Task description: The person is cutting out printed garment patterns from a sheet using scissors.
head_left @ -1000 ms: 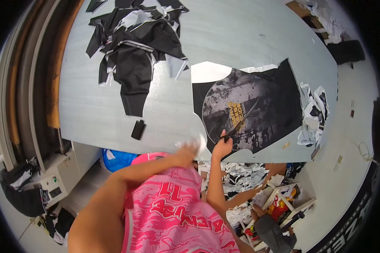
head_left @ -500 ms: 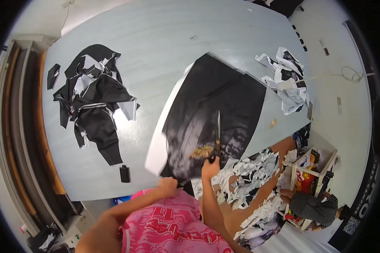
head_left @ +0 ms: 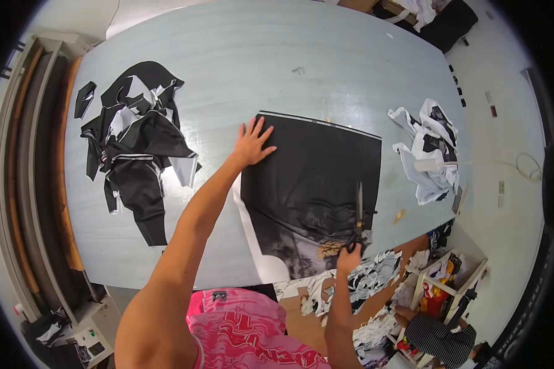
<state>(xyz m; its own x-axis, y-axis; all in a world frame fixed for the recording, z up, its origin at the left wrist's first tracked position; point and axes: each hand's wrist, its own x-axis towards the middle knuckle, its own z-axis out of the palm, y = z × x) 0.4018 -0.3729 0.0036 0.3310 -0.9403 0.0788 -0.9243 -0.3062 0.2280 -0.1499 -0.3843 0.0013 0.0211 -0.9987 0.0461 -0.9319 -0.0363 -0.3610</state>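
Black cloth point(head_left: 317, 178) looks soft, floppy; left hand point(head_left: 251, 144) presses its far-left corner, fingers spread; right hand point(head_left: 349, 258) grips scissors point(head_left: 358, 212) at its near edge.

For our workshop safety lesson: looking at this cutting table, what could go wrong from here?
1. The left hand presses only the far left corner of the black fabric sheet, so the cloth near the scissors could bunch and the cut wander.
2. The right hand works at the table edge, where the sheet might slide off.
3. Fabric scraps on the floor could cause a slip.
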